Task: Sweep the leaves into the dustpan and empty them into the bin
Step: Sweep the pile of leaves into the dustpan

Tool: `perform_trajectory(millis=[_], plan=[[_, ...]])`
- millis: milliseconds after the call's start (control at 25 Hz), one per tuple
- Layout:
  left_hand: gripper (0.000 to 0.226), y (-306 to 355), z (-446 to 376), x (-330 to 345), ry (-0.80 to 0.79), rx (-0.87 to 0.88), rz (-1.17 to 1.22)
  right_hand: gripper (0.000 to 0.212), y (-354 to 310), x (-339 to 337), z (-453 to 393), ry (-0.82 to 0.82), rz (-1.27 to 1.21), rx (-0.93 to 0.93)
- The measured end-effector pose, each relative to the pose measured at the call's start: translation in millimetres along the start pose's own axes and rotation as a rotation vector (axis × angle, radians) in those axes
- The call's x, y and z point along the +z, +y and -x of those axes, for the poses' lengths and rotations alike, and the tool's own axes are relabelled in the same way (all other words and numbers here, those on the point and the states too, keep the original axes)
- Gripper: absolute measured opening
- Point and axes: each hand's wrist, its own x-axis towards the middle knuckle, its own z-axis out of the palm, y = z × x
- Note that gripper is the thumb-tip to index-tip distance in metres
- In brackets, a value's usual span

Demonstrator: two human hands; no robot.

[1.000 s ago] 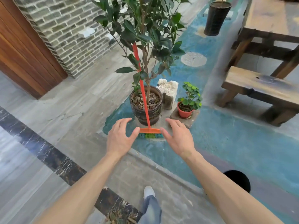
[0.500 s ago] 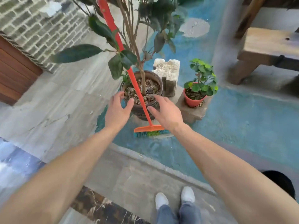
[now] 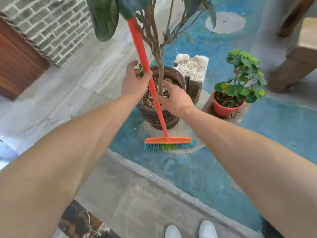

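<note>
An orange broom (image 3: 137,36) leans against the small tree, its handle slanting up to the left. The broom head (image 3: 169,140), with teal and green bristles, rests on the blue floor in front of the dark plant pot (image 3: 151,116). My left hand (image 3: 134,81) is curled around the handle just above the pot rim. My right hand (image 3: 176,98) is lower, fingers spread, with its thumb touching the handle. Dry leaf litter lies on the soil in the dark pot. No dustpan or bin shows.
A pale stone block (image 3: 193,71) stands behind the pot, and a small red pot (image 3: 223,109) with a green plant sits to the right. A wooden bench leg (image 3: 288,73) is at far right. A raised stone kerb (image 3: 154,174) crosses in front of my white shoes (image 3: 188,230).
I have stepped closer and both hands rose from beside the broom head to its handle. My left hand has closed on the handle and my right thumb now touches it.
</note>
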Motion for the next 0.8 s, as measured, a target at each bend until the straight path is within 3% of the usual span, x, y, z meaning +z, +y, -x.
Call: perform_trajectory(millis=[200,400,600,800], plan=[[0.038,24,-13,-10,-0.048,0.047,0.069,0.072,-24,7,-28,0.005,-0.199,0.014],[0.018,24,19,-16,-0.11,0.03,0.116,0.032,-32,21,-5,0.026,-0.421,0.098],[0.019,25,72,-37,-0.097,0.051,0.03,0.019,-40,14,45,0.039,-0.148,-0.015],[0.016,35,142,-59,-0.025,-0.011,0.023,0.018,-65,2,117,-0.05,-0.069,-0.003]])
